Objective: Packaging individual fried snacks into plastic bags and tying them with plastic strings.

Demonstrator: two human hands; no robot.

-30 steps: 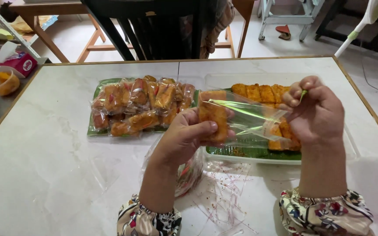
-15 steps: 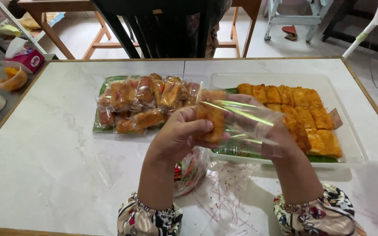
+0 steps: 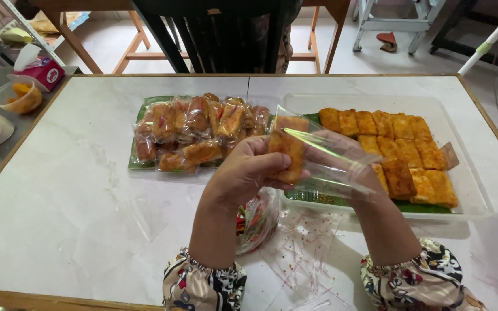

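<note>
Left hand (image 3: 249, 173) in closed grip on a fried roll (image 3: 286, 154), right hand (image 3: 350, 164) inside a clear plastic bag (image 3: 329, 158), its grip unclear, tray (image 3: 468, 190) of rolls behind, wrapped rolls (image 3: 197, 132) on the desk (image 3: 70, 196).

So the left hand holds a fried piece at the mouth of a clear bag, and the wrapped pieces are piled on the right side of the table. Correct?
Not quite. The head view shows the wrapped pieces piled on the left side, on a green leaf; the tray of unwrapped ones is on the right. The left hand does hold a fried piece at the clear bag.

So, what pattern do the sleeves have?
Floral: the sleeves show dark, white and reddish flowers, head view.
</note>
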